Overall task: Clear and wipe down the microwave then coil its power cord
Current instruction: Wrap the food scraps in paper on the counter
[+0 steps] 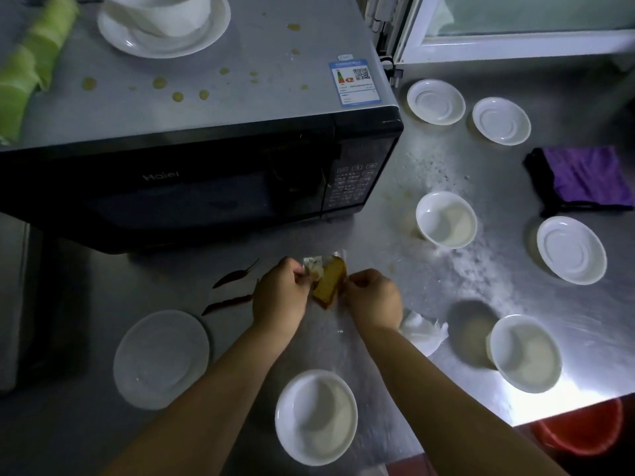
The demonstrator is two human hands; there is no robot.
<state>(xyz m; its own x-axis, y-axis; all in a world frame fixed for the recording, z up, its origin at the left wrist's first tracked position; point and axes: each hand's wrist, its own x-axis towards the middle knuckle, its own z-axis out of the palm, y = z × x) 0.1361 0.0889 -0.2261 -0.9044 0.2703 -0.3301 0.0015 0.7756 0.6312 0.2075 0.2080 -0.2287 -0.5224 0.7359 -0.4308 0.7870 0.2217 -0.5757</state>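
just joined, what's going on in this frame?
A person stands at a steel counter in front of a closed Haier microwave. Both hands, left hand and right hand, pinch a clear wrapper holding a brown cake slice. The microwave top still has yellow spots and a plate with a bowl. A purple cloth lies unused to the right.

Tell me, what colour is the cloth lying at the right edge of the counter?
The cloth is purple with a black edge; the head view shows it.
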